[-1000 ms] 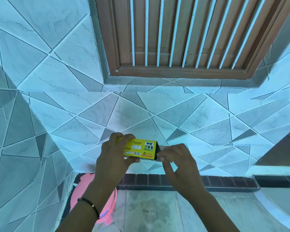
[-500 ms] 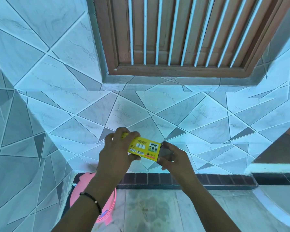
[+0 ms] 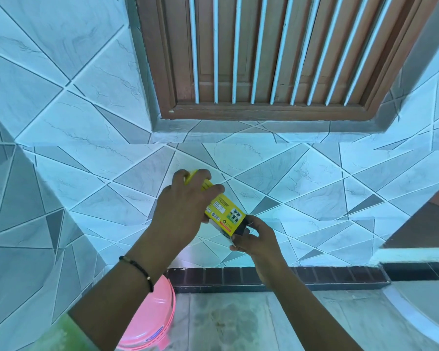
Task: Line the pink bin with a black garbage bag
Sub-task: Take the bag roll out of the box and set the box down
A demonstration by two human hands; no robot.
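One pink bin [image 3: 150, 320], one yellow box [image 3: 224, 211] gripped by left hand [image 3: 180, 214], right hand [image 3: 256, 239] pinching its end

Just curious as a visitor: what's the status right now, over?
Left hand grips yellow box; right hand fingers pinch its dark end. Pink bin below, unlined. Nothing in the way.

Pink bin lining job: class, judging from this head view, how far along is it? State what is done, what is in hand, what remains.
Done: nothing on the pink bin itself; it sits on the floor, no bag showing. In hand: the left hand grips a yellow box while the right hand pinches something dark at its open end. Left: pulling a bag out, opening it, fitting it in the bin.
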